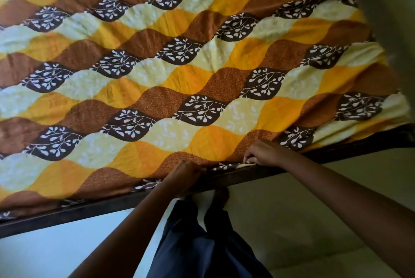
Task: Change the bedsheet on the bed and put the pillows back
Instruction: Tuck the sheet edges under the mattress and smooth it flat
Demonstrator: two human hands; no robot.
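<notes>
The bedsheet [202, 64] w/ yellow, orange and brown pattern lies spread over the whole bed, mostly flat, w/ some folds at the far right corner. Both hands are at the near edge, just above the dark bed frame [89, 210]: the left hand [183, 172] has its fingers curled on the sheet's border, and the right hand [262, 153] pinches it too. So I think tucking is in progress, approx. halfway. No pillows in view, so that part is not yet done

Soft daylight, bright glare on the floor [56, 244] lower left, shadowed right edge, wide-angle bowing.
</notes>
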